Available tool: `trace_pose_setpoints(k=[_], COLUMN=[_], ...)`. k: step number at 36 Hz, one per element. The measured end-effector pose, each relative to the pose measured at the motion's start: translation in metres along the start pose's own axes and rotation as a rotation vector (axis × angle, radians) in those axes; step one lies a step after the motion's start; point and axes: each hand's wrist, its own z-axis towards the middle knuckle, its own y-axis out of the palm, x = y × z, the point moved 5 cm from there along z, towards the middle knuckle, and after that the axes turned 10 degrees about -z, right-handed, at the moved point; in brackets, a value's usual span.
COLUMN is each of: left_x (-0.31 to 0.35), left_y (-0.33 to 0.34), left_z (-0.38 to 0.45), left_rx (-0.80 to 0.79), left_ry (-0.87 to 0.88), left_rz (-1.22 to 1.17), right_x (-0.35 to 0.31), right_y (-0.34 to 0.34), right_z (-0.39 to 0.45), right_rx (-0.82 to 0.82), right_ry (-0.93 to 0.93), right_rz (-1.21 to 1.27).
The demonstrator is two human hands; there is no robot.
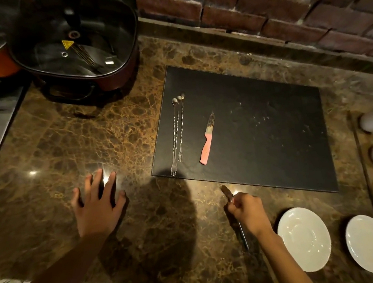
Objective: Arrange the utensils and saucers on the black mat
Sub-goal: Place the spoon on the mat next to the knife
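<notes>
black mat [258, 135] lies on the marble counter [91, 137]. along its left side: two twisted long-handled forks [176, 133] side by side, and a pink-handled knife [207, 139] parallel to them, likely rows. right hand [248, 213] is fisted around a dark utensil [227, 194] just off the near edge. saucers [304, 238] wait right of it, off-mat. left hand [98, 204] is spread, empty, bracing.

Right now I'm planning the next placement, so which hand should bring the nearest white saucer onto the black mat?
Right. The right hand is beside the nearest white round saucer, though it grips a dark utensil. The left hand lies flat far across the marble counter from the black mat.
</notes>
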Motion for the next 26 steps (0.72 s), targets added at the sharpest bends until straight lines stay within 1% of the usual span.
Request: trace_pose_setpoints(k=[6,12,19,23,26], left_x=[0.004,-0.002,-0.007,-0.005,-0.004], left_y=[-0.004,0.001,0.006,0.005,0.003], left_z=[0.0,0.002,0.002,0.001,0.001], left_rx=[-0.018,-0.02,-0.018,-0.013,-0.014], left_ry=[-0.011,0.0,-0.007,-0.01,-0.014], left_rz=[-0.006,0.01,0.014,0.02,0.016], right_x=[-0.009,-0.015,-0.034,-0.044,-0.05], right_y=[-0.042,-0.089,-0.117,-0.125,-0.126], right_z=[0.037,0.109,0.169,0.185,0.187], right_rx=[0.121,0.206,0.24,0.271,0.313], right_ry=[-0.012,0.065,0.132,0.156,0.179], right_rz=[0.149,0.251,0.122,0.049,-0.053])
